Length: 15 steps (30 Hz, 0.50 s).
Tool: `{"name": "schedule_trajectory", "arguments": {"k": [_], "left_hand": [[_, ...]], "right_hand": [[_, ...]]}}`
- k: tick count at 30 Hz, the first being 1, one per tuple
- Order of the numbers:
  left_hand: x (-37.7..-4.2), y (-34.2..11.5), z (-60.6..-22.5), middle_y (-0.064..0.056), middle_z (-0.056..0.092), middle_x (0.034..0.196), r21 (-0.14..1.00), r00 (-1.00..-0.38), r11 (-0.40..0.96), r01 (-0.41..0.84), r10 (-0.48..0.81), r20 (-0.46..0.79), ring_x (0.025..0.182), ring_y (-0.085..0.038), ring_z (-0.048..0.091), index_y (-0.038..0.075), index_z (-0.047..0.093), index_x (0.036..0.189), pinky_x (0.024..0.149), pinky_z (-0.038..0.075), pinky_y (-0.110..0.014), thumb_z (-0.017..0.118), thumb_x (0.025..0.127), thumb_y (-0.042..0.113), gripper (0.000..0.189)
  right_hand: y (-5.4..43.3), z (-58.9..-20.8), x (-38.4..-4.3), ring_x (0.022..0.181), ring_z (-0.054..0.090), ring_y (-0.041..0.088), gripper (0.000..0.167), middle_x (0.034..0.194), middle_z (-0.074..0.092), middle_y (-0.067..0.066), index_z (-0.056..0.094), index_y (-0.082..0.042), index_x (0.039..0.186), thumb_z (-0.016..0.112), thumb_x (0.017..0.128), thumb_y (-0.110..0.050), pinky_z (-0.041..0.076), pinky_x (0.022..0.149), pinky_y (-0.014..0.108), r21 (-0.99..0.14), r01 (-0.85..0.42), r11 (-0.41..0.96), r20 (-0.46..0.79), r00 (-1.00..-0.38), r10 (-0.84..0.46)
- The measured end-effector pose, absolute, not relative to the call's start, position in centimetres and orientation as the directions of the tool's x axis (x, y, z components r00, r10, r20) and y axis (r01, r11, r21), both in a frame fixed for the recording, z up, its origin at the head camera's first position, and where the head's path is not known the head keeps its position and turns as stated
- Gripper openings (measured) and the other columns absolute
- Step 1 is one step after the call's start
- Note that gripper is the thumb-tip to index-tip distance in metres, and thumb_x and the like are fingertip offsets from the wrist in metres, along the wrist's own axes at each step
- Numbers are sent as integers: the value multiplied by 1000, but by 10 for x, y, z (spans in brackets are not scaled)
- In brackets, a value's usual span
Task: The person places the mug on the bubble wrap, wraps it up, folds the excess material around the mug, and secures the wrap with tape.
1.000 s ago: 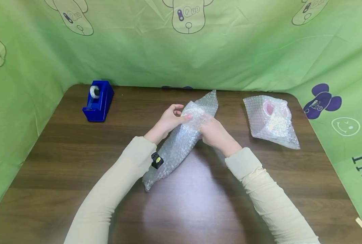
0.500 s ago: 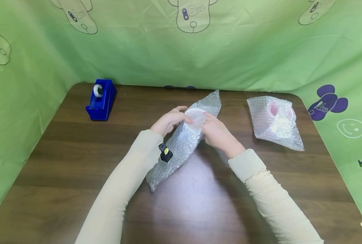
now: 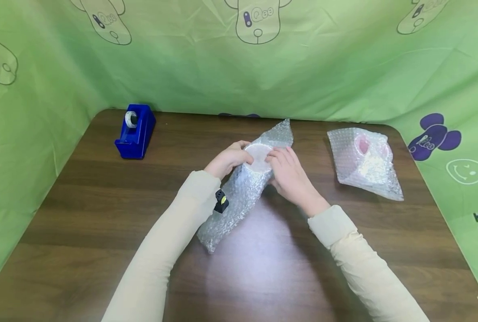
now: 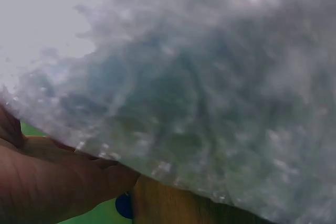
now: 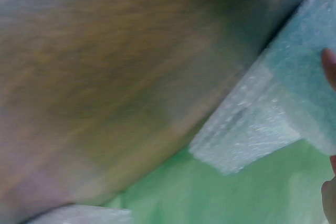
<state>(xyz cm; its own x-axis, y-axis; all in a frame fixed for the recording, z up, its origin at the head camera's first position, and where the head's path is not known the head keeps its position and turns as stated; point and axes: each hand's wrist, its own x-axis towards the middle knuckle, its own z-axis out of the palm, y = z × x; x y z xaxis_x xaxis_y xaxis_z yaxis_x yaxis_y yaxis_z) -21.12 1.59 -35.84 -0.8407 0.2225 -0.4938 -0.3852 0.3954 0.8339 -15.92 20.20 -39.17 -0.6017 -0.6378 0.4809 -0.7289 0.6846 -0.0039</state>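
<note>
Head view: a long, clear bubble-wrap bundle (image 3: 245,192) rests diagonally on the brown wood-grain counter (image 3: 82,214), its round whitish end (image 3: 261,157) between the hands. The left hand (image 3: 229,159) and right hand (image 3: 290,176) grip that end, fingers curled at its rim. It should feel light, soft-skinned and slippery; contents may be fragile, so hold the cushioned sides with gentle pressure.

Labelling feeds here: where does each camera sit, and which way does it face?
Head: on the head, facing forward and down at bubble wrap; left hand, right hand and sleeves show.
Left wrist: worn there, facing bubble wrap closely; part of a hand shows.
Right wrist: worn there, facing past the table to green cloth; fingertips show.
Both wrist views share bubble wrap and table.
</note>
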Motion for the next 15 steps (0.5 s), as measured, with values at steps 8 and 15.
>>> {"name": "schedule_trajectory", "arguments": {"k": [8, 15], "left_hand": [[-212, 20, -359, -15, 40, 145, 827, -855, 462, -320, 234, -462, 121, -26, 43, 8, 30, 146, 108, 37, -37, 52, 79, -4, 72], [-210, 22, -357, -15, 39, 145, 828, -863, 478, -294, 240, -444, 114, -25, 41, 7, 29, 147, 93, 38, -31, 48, 80, -7, 71]], "right_hand": [[207, -393, -161, 126, 42, 46, 51, 134, 45, 29, 58, -7, 110, 83, 65, -6, 37, 105, 58, -146, -731, 666, 492, -638, -593], [212, -395, -163, 128, 40, 44, 54, 138, 41, 29, 54, 2, 121, 54, 69, 11, 32, 109, 56, -378, -689, 618, 485, -716, -502]]}}
